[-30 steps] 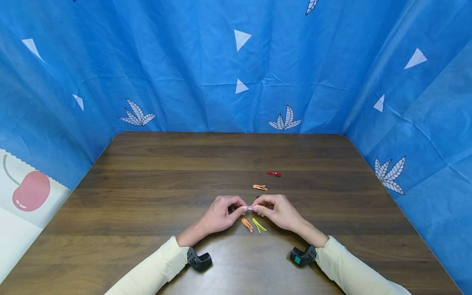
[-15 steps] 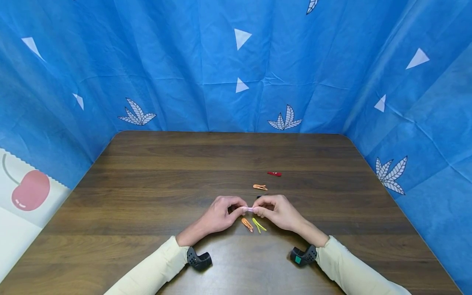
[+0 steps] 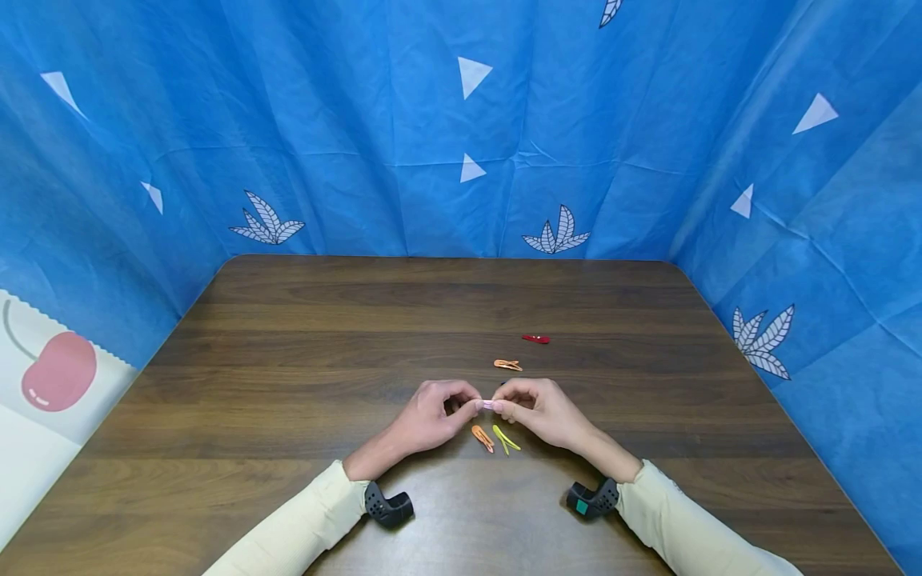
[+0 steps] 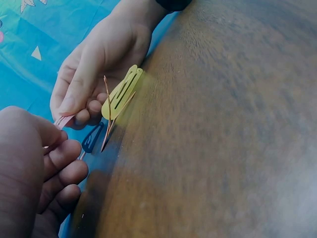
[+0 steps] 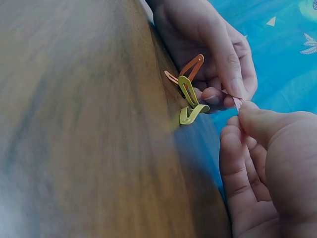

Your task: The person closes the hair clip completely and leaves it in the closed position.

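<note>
A small pink snap hair clip (image 3: 487,405) is stretched between my two hands over the table. My left hand (image 3: 434,416) pinches one end with thumb and forefinger, while the right hand (image 3: 543,412) pinches the other; fingertips cover both ends. Just below them lie an orange hair clip (image 3: 483,438) and a yellow hair clip (image 3: 506,439), both with their arms spread. In the left wrist view a dark blue hair clip (image 4: 92,138) shows beyond the left fingers; in the head view the right hand hides most of it.
Farther back on the brown wooden table (image 3: 324,336) lie a second orange hair clip (image 3: 508,366) and a red hair clip (image 3: 536,339). A blue patterned curtain (image 3: 360,120) hangs along the back and sides. Each wrist wears a black camera mount (image 3: 389,506).
Both hands keep their pinch on the pink hair clip, which has shifted only very slightly. The other hair clips lie where they were.
</note>
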Demonstrator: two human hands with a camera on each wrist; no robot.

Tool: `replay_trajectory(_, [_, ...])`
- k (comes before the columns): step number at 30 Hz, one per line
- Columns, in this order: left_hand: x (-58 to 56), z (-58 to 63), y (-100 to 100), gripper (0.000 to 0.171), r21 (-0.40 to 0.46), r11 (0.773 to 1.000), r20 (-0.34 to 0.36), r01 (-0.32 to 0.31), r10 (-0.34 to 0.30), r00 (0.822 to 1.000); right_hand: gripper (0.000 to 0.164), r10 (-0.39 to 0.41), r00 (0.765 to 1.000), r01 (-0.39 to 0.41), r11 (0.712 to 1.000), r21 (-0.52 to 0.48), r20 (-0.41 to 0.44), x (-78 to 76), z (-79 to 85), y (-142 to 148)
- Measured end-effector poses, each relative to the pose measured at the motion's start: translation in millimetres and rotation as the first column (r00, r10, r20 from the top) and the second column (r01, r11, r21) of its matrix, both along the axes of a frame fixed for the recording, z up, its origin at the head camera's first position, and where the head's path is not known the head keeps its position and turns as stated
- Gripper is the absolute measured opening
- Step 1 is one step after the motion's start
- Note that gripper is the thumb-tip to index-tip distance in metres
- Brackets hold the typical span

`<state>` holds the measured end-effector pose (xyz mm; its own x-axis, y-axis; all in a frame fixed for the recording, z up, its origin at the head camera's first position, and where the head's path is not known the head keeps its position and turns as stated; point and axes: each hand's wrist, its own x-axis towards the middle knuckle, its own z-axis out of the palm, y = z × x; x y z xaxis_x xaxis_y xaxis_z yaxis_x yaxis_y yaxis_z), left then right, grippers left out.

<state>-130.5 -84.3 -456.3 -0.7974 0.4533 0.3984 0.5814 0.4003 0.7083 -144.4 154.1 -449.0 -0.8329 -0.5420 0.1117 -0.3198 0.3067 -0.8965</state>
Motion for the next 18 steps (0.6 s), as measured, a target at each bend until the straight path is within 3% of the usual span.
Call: replay_trajectory(18, [1.5,5.2,-0.2,0.009,0.003,1.000,0.057,-0.006,0.006,0.998,0.008,-0.006,0.998,0.004,1.000,-0.025,-0.064,1.5,-0.2,-0.1])
